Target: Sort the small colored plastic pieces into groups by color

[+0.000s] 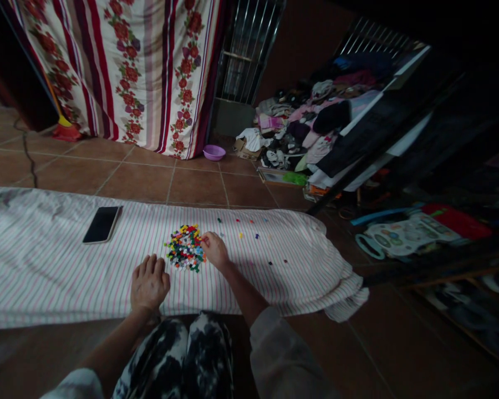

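A pile of small, many-coloured pieces (pixel 185 249) lies on a striped cloth (pixel 66 277). They are too small for me to tell their exact kind. At the pile's right edge is my right hand (pixel 215 250), its thumb and fingers pinched together. Whatever is between those fingertips is too small to make out. My left hand (pixel 150 284) rests palm down on the cloth, just left of and nearer to me than the pile, with nothing visible in it. Right of my right hand, several single pieces lie spread apart, among them a yellow piece (pixel 240 235) and a black piece (pixel 270 263).
A dark-screened phone (pixel 102 224) lies on the cloth to the left. Beyond are a floral curtain (pixel 145 72), a purple basin (pixel 214 152) and a red broom (pixel 66 131) on the tiled floor. Heaped clothes (pixel 307 119) fill the back right.
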Demonstrator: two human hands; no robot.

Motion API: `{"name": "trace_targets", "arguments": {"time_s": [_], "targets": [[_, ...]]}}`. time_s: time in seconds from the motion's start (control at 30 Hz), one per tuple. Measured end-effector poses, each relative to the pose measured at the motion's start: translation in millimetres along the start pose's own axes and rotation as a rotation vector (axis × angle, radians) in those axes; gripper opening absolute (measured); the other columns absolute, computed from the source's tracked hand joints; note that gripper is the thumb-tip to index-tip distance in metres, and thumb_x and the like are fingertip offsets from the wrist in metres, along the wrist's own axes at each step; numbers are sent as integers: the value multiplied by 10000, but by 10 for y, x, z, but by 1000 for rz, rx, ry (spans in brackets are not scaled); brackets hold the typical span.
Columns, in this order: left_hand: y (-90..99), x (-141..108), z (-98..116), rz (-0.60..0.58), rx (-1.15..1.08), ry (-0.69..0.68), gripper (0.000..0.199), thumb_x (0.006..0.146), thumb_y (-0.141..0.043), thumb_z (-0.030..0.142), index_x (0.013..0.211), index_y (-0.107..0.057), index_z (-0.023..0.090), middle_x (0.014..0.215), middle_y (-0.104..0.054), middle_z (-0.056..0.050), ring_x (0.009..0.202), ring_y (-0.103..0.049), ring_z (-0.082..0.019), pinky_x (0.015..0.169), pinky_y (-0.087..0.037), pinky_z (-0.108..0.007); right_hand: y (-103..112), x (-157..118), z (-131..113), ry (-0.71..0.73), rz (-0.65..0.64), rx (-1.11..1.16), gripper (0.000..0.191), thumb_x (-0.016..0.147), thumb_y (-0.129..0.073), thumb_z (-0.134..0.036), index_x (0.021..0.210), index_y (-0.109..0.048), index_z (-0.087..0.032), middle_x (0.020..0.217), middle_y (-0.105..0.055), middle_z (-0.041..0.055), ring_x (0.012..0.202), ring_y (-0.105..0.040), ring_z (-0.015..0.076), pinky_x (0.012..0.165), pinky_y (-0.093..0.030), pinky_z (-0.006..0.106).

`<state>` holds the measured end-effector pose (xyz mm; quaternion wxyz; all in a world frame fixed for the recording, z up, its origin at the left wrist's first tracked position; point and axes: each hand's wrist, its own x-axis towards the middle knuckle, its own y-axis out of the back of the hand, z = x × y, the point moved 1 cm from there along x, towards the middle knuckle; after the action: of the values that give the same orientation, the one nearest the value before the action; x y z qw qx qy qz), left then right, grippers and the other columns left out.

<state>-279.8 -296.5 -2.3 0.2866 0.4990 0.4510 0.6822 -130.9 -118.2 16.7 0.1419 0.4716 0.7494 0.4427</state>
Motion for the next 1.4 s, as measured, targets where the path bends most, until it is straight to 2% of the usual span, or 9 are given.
{"name": "trace_targets", "arguments": {"time_s": [0.13, 0.33, 0.53, 0.7, 0.9, 1.03, 1.17, 1.4], "targets": [[-18, -7, -9, -6, -29, 10, 356, 827, -432, 219, 1132, -603, 152, 1255, -591, -160, 1222, -480, -299, 977, -372, -453, 181, 139, 371, -83, 91, -30, 223, 822, -517, -132, 981, -648, -216, 955, -633, 29, 813, -584, 125, 788, -441, 229], [-38, -7, -21, 0, -48, -4, 371, 823, -426, 223, 1140, -603, 146, 1256, -589, -172, 1220, -479, -308, 976, -377, -468, 473, 347, 897, -211, 235, -89, 294, 774, -458, -62, 874, -697, -202, 868, -666, 32, 830, -598, 140, 805, -457, 241], [-53, -3, -22, -9, 6, -10, 360, 820, -438, 225, 1128, -607, 144, 1252, -593, -162, 1211, -490, -294, 976, -381, -444, 655, 560, 1226, -414, 202, -150, 292, 800, -475, -107, 943, -713, -196, 906, -701, 44, 882, -629, 143, 822, -447, 228], [-76, -7, -25, 8, 57, -32, 357, 820, -436, 227, 1120, -612, 145, 1250, -602, -152, 1209, -497, -284, 971, -390, -428, 674, 690, 1335, -457, 173, -215, 288, 816, -474, -109, 952, -715, -191, 947, -700, 60, 902, -640, 154, 804, -450, 223], [-83, -8, -22, 8, 61, -27, 364, 816, -444, 232, 1131, -609, 155, 1259, -601, -150, 1222, -493, -284, 985, -386, -434, 601, 783, 1393, -465, 171, -206, 342, 791, -510, -75, 1085, -652, -176, 942, -705, 77, 920, -651, 186, 822, -455, 260], [-103, -12, -26, 3, 37, -17, 368, 814, -439, 229, 1132, -610, 155, 1259, -600, -156, 1225, -489, -293, 987, -381, -447, 554, 825, 1406, -463, 177, -211, 332, 786, -526, -80, 1079, -649, -174, 930, -706, 93, 926, -653, 196, 817, -456, 261], [-109, -12, -24, 10, 57, -21, 361, 812, -439, 230, 1124, -609, 167, 1247, -609, -145, 1219, -494, -287, 983, -378, -436, 524, 850, 1412, -454, 174, -214, 346, 787, -481, -53, 1073, -650, -149, 973, -706, 122, 940, -654, 207, 829, -459, 278], [-52, 7, -1, -5, 63, -17, 360, 821, -427, 224, 1127, -603, 151, 1261, -598, -151, 1222, -489, -281, 985, -370, -427, 534, 798, 1372, -425, 158, -208, 383, 764, -457, -11, 1073, -643, -139, 995, -704, 105, 940, -649, 179, 845, -452, 258]]}}
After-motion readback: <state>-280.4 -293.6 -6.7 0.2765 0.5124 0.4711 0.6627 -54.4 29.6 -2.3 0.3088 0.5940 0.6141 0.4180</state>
